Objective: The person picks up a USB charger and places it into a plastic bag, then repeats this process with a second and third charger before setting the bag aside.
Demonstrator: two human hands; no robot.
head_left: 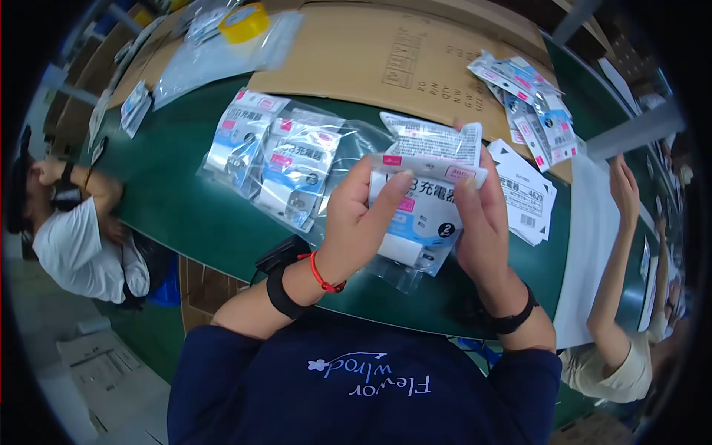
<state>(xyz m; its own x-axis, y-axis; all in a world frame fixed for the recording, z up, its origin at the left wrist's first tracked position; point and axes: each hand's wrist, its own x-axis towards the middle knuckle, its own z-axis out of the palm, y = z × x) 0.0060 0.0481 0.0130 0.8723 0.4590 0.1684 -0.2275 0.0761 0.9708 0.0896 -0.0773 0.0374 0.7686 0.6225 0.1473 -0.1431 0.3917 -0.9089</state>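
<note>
Both hands hold a clear plastic packet [415, 211] with a white, blue and pink printed card and a white block-shaped item inside. My left hand [354, 215] grips its left side, thumb on the front. My right hand [486, 222] pinches its upper right corner. Just behind it shows a white panel with small print [430, 139]; I cannot tell whether it belongs to this packet or another. Left of my hands, similar packets [300, 167] lie in a large clear bag on the green table [185, 215]. White printed sheets [528, 196] lie beside my right hand.
A flattened cardboard sheet [334, 55] covers the table's far side, with a pile of packets [534, 111] at its right. Yellow tape [245, 24] rests on clear plastic at far left. A grey post [630, 133] stands right. People sit left [85, 245] and right [612, 356].
</note>
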